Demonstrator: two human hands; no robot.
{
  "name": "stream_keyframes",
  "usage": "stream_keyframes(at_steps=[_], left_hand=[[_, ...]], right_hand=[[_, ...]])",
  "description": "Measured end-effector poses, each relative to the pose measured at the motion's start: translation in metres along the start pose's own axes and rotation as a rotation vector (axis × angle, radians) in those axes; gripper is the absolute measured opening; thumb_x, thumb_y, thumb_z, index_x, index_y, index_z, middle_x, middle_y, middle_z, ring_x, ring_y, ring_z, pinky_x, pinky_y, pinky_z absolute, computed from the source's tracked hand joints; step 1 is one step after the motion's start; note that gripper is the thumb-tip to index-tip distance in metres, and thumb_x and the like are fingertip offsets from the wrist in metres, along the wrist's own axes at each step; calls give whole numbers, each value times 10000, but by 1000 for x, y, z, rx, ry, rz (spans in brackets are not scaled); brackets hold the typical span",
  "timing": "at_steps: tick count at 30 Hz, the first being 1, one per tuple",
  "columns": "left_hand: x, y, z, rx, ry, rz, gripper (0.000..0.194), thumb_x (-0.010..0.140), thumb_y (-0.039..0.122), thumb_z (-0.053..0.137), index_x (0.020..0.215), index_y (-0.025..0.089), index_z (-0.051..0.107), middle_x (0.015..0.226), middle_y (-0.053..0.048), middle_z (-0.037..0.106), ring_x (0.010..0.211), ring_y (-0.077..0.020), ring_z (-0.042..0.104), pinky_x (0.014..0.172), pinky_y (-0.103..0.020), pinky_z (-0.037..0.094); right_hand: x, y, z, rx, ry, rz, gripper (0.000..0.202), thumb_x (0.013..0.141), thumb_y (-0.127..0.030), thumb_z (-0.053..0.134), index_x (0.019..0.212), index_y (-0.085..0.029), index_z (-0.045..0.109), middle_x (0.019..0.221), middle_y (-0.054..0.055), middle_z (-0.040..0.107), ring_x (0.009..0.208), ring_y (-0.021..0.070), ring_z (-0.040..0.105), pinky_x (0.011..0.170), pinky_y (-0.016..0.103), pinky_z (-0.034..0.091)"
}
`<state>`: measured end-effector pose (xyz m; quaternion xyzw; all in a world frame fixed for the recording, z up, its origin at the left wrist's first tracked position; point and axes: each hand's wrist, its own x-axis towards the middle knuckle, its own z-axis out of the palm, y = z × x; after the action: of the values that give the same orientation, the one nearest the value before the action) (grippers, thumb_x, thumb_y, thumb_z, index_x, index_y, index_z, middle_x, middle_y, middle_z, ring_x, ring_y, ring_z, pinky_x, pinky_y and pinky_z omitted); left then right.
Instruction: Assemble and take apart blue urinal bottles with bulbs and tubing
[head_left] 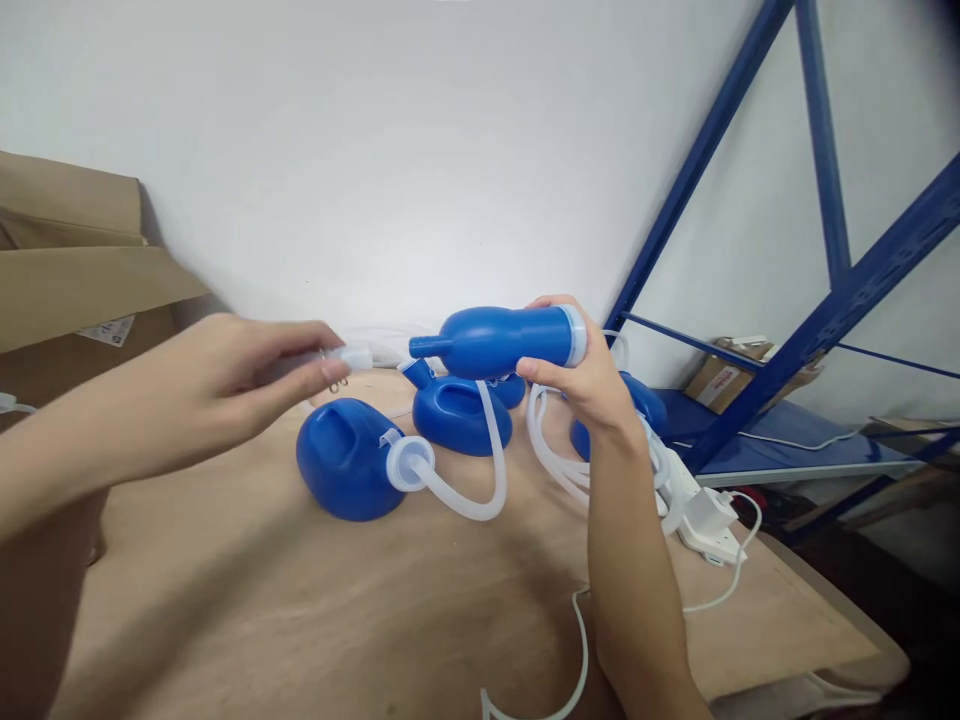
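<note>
My right hand [581,365] is wrapped round the wide end of a blue bottle-shaped piece [495,340] with a pale rim, held level above the table. Its narrow nozzle points left, toward my left hand [292,370]. Between the thumb and fingers of that hand is a translucent tube end [352,357], apart from the nozzle by a small gap. Below stands a blue container [345,460] with a white cap [410,463], from which a clear hose [480,510] curves up behind the held piece. Another blue container [461,415] lies just behind.
Coiled clear hoses [551,460] and a further blue container [646,400] are at the right. A white power strip [709,540] with cables lies by the table's [337,620] right edge. Cardboard boxes [75,270] stand left, a blue metal shelf [795,440] right.
</note>
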<state>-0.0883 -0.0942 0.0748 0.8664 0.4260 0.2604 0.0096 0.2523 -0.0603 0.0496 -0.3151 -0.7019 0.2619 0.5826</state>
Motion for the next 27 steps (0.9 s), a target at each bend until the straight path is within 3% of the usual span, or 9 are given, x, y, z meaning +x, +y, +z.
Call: stream_keyframes(at_steps=[5, 9, 13, 16, 21, 27], left_hand=[[18, 2, 17, 21, 27, 84, 493, 1012, 580, 415, 997, 192, 719, 588, 9, 617, 504, -149, 535, 541, -274, 374], [19, 5, 28, 0, 64, 69, 454, 1003, 566, 392, 997, 214, 679, 612, -2, 608, 556, -180, 552, 583, -302, 366], [19, 3, 32, 14, 23, 82, 438, 997, 535, 387, 1026, 214, 683, 644, -15, 623, 583, -193, 572, 598, -316, 365], [22, 0, 35, -5, -19, 121, 424, 1001, 510, 377, 1016, 214, 682, 656, -16, 637, 579, -186, 577, 595, -318, 374], [21, -6, 33, 14, 47, 113, 426, 1003, 531, 390, 968, 208, 667, 606, -1, 600, 549, -178, 555, 588, -310, 371], [19, -5, 36, 13, 34, 149, 380, 1017, 484, 408, 1015, 203, 664, 651, -1, 627, 573, -173, 570, 597, -300, 376]], right_hand=[[-3, 3, -4, -67, -46, -29, 582, 623, -450, 998, 1080, -295, 672, 1052, -10, 645, 898, 196, 630, 739, 312, 567], [-3, 6, -4, -119, -78, -94, 641, 612, -424, 1016, 1127, -315, 650, 1183, -2, 644, 1089, 233, 640, 930, 370, 576], [-4, 6, 0, -108, -146, -152, 660, 639, -427, 1008, 1162, -330, 616, 1241, 12, 643, 1225, 270, 628, 1068, 447, 546], [-4, 3, 1, -161, -166, -212, 633, 665, -398, 1003, 1157, -323, 612, 1231, 19, 651, 1246, 282, 632, 1107, 480, 529], [-5, 0, -5, -211, -116, -326, 619, 690, -361, 998, 1166, -344, 603, 1231, 13, 655, 1263, 286, 633, 1137, 510, 509], [-4, 5, -2, -283, -142, -369, 619, 720, -403, 983, 1180, -330, 576, 1227, 26, 647, 1255, 282, 631, 1153, 534, 498]])
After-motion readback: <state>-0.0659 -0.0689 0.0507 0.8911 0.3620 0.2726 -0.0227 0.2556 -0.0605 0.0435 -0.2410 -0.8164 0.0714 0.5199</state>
